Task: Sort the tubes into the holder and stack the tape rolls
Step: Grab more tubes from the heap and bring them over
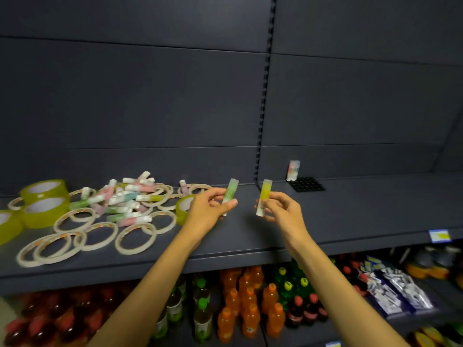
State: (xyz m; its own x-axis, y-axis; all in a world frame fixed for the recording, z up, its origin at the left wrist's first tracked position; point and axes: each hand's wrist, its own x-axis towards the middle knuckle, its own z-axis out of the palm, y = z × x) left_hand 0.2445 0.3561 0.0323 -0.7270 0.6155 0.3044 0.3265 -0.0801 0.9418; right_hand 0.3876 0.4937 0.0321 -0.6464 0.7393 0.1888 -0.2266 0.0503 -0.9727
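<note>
Evidently light and stiff, the green tube [230, 195] and yellow tube [263, 197] sit upright at mid-frame, pinched low by the left hand [209, 211] and right hand [281, 214], both held apart. Smooth plastic looks slippery, so a mid-body grip seems safest toward the black holder [306, 184], right of centre, with one tube [293, 170] already standing; the loose tubes [125, 196] and tape rolls [82, 226] lie left.

Orange drink bottles [246, 309] on lower shelf; blue price tag [439, 235] on shelf edge.

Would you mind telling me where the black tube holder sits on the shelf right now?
In the head view, the black tube holder sits at the back of the shelf, right of centre beside the slotted upright, with one tube standing at its rear left corner.
</note>
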